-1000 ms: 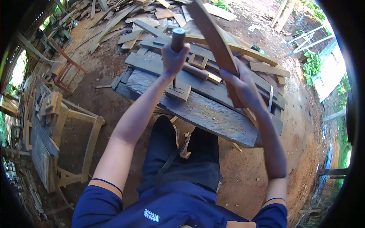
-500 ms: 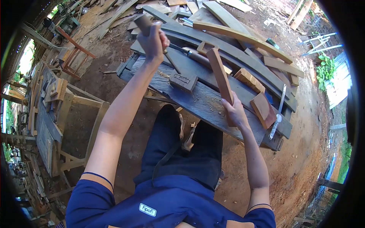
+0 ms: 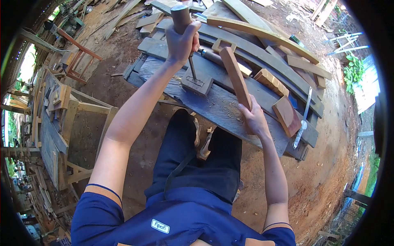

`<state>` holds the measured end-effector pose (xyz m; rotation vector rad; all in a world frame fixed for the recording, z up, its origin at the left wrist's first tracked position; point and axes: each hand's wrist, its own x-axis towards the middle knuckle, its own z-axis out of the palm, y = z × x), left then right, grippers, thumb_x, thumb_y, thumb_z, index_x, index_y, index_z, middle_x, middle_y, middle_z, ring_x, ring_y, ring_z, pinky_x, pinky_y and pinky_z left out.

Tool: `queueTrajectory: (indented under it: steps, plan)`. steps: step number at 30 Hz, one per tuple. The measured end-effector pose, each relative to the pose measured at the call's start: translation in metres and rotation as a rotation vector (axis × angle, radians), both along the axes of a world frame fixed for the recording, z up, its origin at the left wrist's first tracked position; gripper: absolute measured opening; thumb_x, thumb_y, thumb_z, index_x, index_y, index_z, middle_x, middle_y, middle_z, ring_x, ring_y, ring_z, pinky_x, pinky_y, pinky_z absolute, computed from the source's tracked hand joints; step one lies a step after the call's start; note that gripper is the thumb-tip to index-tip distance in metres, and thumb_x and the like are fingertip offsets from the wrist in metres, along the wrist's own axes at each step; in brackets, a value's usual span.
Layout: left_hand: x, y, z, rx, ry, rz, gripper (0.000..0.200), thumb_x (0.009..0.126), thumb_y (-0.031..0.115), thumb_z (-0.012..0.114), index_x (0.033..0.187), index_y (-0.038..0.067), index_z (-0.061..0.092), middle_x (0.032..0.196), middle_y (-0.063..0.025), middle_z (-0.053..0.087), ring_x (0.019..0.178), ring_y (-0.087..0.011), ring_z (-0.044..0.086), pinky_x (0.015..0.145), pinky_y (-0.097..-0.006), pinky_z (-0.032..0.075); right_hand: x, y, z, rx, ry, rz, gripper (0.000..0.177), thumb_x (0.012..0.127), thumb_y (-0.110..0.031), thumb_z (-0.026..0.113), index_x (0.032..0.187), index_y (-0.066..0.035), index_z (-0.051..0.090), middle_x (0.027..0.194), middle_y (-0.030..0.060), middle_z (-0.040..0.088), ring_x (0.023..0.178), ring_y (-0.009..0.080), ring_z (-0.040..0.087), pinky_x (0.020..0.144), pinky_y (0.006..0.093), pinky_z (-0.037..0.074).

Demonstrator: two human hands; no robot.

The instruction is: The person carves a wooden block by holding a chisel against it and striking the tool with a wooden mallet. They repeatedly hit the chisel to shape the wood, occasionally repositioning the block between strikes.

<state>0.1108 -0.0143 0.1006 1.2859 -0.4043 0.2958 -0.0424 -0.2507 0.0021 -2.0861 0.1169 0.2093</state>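
My left hand (image 3: 181, 40) is closed around the dark handle of a chisel (image 3: 191, 65). The chisel stands upright with its blade tip on a small dark wooden block (image 3: 198, 85). The block lies on a weathered grey plank bench (image 3: 223, 112) in front of my knees. My right hand (image 3: 255, 119) grips the lower end of a long reddish wooden stick (image 3: 235, 75). The stick leans away from me over the bench, to the right of the block.
A second chisel (image 3: 214, 58), a small square wooden frame (image 3: 222, 43), two reddish blocks (image 3: 286, 115) and a metal tool (image 3: 303, 123) lie on the bench. Long curved boards (image 3: 262, 37) and scrap wood are piled behind. A wooden frame (image 3: 82, 135) stands to my left on red dirt.
My right hand has brought the stick down from a raised position to the bench. My left hand swung the chisel aside, then set it upright on the small block again.
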Motion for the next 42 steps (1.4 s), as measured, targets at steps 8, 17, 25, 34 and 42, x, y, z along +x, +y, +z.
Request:
queueTrajectory:
  steps: [8, 17, 25, 34, 42]
  plan:
    - [0.003, -0.004, -0.004, 0.011, -0.014, 0.056, 0.014, 0.086, 0.010, 0.062, 0.084, 0.003, 0.050, 0.049, -0.0021, 0.048, 0.033, -0.0087, 0.043, 0.034, -0.0246, 0.036, -0.001, 0.002, -0.002, -0.015, -0.001, 0.001, 0.056, 0.089, -0.033, 0.058, 0.137, -0.009, 0.042, 0.092, 0.0211, 0.066, 0.077, 0.0278, 0.067, 0.074, 0.0399, 0.050]
    - [0.004, -0.020, -0.013, 0.264, -0.046, 0.191, 0.018, 0.076, 0.017, 0.068, 0.071, 0.002, 0.058, 0.053, -0.0006, 0.055, 0.048, -0.0075, 0.053, 0.047, -0.0272, 0.043, 0.018, 0.023, 0.126, 0.281, -0.319, -0.022, 0.042, 0.097, -0.034, 0.049, 0.124, -0.001, 0.050, 0.080, 0.0006, 0.050, 0.068, 0.0074, 0.047, 0.056, 0.0249, 0.040]
    - [0.006, -0.022, -0.014, 0.234, -0.127, 0.233, 0.017, 0.074, 0.015, 0.065, 0.073, 0.000, 0.058, 0.059, -0.0037, 0.058, 0.057, -0.0087, 0.055, 0.055, -0.0284, 0.047, 0.038, 0.038, 0.225, -0.257, -0.317, 0.214, 0.043, 0.095, -0.030, 0.053, 0.129, -0.003, 0.053, 0.096, 0.0170, 0.066, 0.085, 0.0220, 0.063, 0.076, 0.0358, 0.050]
    - [0.006, -0.015, -0.018, 0.150, -0.225, 0.257, 0.013, 0.080, 0.009, 0.062, 0.071, 0.006, 0.053, 0.054, 0.0010, 0.052, 0.041, -0.0066, 0.049, 0.038, -0.0233, 0.040, 0.054, 0.027, 0.188, -0.059, -0.388, 0.257, 0.044, 0.095, -0.033, 0.053, 0.127, -0.002, 0.050, 0.077, 0.0067, 0.058, 0.057, 0.0098, 0.054, 0.047, 0.0256, 0.044]
    - [0.009, 0.055, -0.024, -0.567, 0.244, 0.458, 0.023, 0.079, 0.009, 0.061, 0.064, 0.010, 0.043, 0.047, 0.0008, 0.046, 0.033, -0.0088, 0.043, 0.030, -0.0251, 0.036, 0.008, -0.001, 0.041, 0.172, -0.032, -0.018, 0.050, 0.094, -0.036, 0.054, 0.132, -0.005, 0.045, 0.080, 0.0069, 0.053, 0.064, 0.0147, 0.056, 0.051, 0.0294, 0.047]
